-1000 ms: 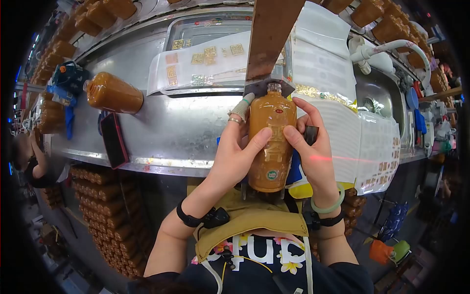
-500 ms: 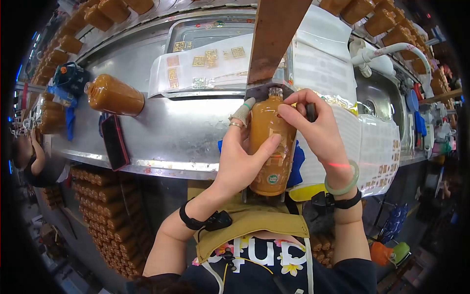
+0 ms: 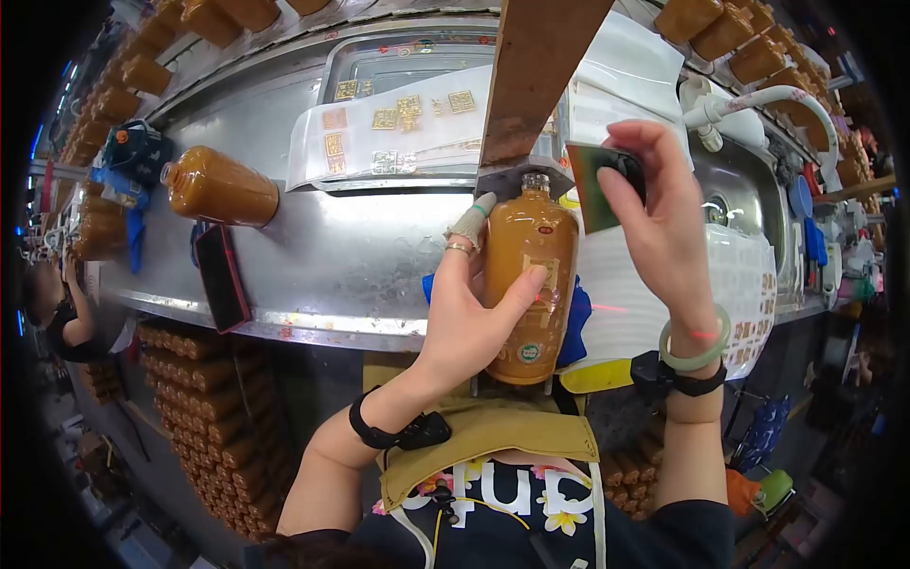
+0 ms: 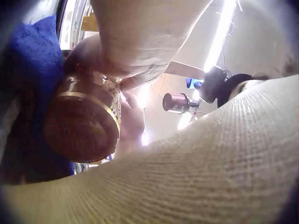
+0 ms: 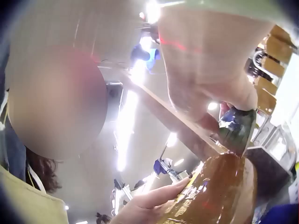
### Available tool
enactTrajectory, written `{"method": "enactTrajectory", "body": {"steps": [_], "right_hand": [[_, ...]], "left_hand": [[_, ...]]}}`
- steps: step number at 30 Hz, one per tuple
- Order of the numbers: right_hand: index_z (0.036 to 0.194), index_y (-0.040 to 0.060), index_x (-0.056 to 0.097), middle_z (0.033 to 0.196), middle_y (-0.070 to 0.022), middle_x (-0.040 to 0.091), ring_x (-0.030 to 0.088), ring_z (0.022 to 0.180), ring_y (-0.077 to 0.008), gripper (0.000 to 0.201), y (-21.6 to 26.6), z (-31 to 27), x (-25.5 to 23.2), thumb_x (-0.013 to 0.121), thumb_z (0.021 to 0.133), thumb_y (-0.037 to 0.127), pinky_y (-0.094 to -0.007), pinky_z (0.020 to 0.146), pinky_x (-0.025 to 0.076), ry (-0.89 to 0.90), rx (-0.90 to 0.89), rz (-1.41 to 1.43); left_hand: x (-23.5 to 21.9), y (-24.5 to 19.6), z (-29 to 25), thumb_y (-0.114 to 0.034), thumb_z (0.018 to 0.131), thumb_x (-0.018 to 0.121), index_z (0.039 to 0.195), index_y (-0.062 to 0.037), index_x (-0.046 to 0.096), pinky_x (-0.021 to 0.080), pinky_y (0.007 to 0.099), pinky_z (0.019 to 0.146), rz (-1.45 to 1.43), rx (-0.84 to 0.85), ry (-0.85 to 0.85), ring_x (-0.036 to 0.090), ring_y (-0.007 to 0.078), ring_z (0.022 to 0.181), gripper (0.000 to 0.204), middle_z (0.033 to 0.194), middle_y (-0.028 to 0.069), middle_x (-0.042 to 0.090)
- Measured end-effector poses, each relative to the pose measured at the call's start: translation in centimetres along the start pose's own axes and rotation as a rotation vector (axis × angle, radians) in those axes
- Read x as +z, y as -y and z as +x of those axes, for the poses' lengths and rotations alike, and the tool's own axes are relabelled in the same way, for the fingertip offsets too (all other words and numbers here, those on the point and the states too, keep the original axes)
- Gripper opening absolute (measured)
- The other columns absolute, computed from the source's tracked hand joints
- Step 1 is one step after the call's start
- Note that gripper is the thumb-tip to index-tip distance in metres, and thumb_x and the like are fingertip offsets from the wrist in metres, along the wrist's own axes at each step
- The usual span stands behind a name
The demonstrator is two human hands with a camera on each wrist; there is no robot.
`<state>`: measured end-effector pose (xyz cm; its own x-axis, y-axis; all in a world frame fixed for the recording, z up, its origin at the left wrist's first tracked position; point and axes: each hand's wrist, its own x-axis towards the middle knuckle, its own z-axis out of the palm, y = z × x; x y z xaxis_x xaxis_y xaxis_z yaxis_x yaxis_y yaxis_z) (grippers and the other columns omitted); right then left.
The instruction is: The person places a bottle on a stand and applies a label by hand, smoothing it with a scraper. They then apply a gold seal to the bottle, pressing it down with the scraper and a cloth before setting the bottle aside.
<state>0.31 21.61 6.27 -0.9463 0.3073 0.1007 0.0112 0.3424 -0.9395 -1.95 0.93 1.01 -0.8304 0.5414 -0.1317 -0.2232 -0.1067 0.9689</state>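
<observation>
A glossy brown bottle lies in front of me with its clear neck pointing away, a gold label on its front and a green round sticker near its base. My left hand grips its left side, thumb on the label and a ribbed finger cot on one finger. In the left wrist view the bottle's round base faces the camera. To the bottle's right, my right hand holds a flat greenish-brown scraper by its black grip, apart from the bottle. The right wrist view shows this scraper beyond the bottle's shoulder.
A wooden post with a metal plate rises behind the bottle neck. Blue cloth lies beneath the bottle. To the left are another brown bottle and a phone; label sheets lie behind, a sink at right.
My right hand has left the bottle's right side, moved up past its shoulder, then away to the right, bringing the scraper into view. My left hand stays on the bottle.
</observation>
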Motion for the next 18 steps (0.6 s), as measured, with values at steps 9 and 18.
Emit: {"method": "enactTrajectory", "body": {"steps": [9, 18], "right_hand": [[0.111, 0.0037, 0.073, 0.096, -0.0101, 0.071, 0.065, 0.091, -0.0324, 0.026, 3.3, 2.3, 0.2, 0.069, 0.086, -0.004, -0.0395, 0.080, 0.053, 0.122, -0.645, -0.834], [0.114, 0.0013, 0.072, 0.104, -0.0101, 0.073, 0.068, 0.092, -0.0219, 0.023, 1.5, 1.5, -0.3, 0.057, 0.097, -0.004, -0.0313, 0.084, 0.053, -0.064, -0.454, -0.547]], "left_hand": [[0.1, 0.1, -0.1, -0.009, 0.096, 0.074, 0.158, 0.0064, 0.028, 0.049, 0.0384, 0.109, -0.009, 0.026, 0.009, 0.055, 0.0241, 0.132, 0.079, 0.146, 0.0195, 0.051], [-0.4, -0.5, -0.2, -0.011, 0.102, 0.068, 0.159, 0.0058, 0.026, 0.044, 0.0380, 0.114, -0.127, -0.069, 0.034, 0.051, 0.0233, 0.138, 0.073, 0.152, 0.0193, 0.047]]}}
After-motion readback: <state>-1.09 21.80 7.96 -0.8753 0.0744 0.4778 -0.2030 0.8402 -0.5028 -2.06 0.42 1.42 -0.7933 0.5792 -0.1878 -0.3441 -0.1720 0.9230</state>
